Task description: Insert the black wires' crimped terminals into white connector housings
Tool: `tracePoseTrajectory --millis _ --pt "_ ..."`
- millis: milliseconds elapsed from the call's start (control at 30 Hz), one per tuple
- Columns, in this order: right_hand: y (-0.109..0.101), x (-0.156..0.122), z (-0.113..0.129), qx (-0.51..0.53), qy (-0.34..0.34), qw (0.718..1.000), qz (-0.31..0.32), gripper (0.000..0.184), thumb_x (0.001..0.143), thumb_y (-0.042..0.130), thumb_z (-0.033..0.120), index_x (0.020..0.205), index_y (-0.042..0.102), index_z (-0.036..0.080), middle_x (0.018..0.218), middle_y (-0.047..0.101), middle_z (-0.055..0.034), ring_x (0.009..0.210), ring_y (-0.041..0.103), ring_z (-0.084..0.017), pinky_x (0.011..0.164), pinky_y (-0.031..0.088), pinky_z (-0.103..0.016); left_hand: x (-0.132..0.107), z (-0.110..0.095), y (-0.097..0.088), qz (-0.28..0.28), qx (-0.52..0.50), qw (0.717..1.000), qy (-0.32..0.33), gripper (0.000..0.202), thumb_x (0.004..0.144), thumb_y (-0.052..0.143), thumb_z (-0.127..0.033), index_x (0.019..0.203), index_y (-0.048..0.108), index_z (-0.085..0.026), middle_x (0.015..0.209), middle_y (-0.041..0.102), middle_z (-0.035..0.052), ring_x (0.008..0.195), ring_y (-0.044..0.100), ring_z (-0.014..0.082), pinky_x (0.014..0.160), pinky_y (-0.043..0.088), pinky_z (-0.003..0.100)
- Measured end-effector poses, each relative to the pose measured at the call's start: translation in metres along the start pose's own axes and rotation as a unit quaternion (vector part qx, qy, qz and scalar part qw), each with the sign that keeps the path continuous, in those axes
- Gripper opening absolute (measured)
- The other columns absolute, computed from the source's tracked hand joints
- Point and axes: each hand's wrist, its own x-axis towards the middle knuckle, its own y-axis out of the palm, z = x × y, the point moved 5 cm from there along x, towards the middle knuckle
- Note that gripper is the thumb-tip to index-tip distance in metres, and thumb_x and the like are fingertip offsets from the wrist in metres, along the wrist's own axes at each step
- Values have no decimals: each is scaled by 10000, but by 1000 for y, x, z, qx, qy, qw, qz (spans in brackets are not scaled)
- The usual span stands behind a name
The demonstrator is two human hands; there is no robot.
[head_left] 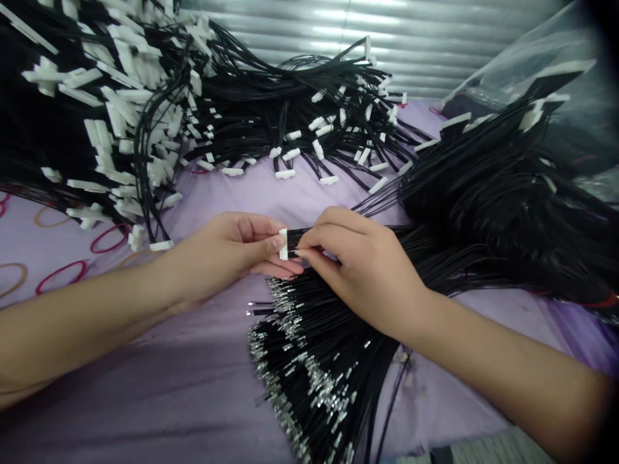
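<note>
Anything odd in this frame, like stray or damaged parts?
Nothing looks damaged. The only odd bit: a couple of black wires lie apart at the left edge of the fanned bundle, their crimped metal ends sticking out past the rest.

The small white plastic connector housing [283,245] looks matt and smooth, like the white plastic housings [116,116] heaped nearby. The thin black wires [338,361] have smooth, faintly glossy plastic insulation, and their crimped silver metal terminals [316,380] glint brightly. Beneath lies soft, creased lilac cloth [145,399]. Behind, a ribbed metal sheet [387,32] shines dully, and a clear, glossy plastic bag [541,71] catches the light.
</note>
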Motion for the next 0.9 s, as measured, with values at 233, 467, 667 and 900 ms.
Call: tracePoseTrajectory --millis 233,467,667,900 --pt "-5 -3 1 24 -27 999 -7 111 843 541 167 878 622 99 829 593 -46 752 538 -109 673 451 -229 -2 -1 0 16 2 1000 9 149 784 614 -254 811 641 -110 780 710 40 757 683 102 735 567 174" --pt "-32 -7 4 -5 -66 997 -51 96 854 538 177 880 629 165 989 647 -66 903 591 -126 820 480 -258 -1 0 -3 15 -48 998 -26 124 787 611 -230 760 606 -109 759 713 55 761 687 110 764 554 188" --pt "-15 -11 8 50 -49 997 25 144 869 523 204 894 658 162 834 647 -33 748 587 -99 677 494 -226 0 -1 -2 23 -44 999 -14 135 786 607 -221 707 598 -113 712 693 31 751 679 99 743 545 165" --pt "-12 -5 -4 45 -5 999 -19 140 827 526 104 871 658 121 842 609 -43 743 550 -84 682 455 -198 0 0 -3 24 -28 999 -14 123 794 601 -233 753 625 -120 753 710 46 780 685 106 760 554 170"
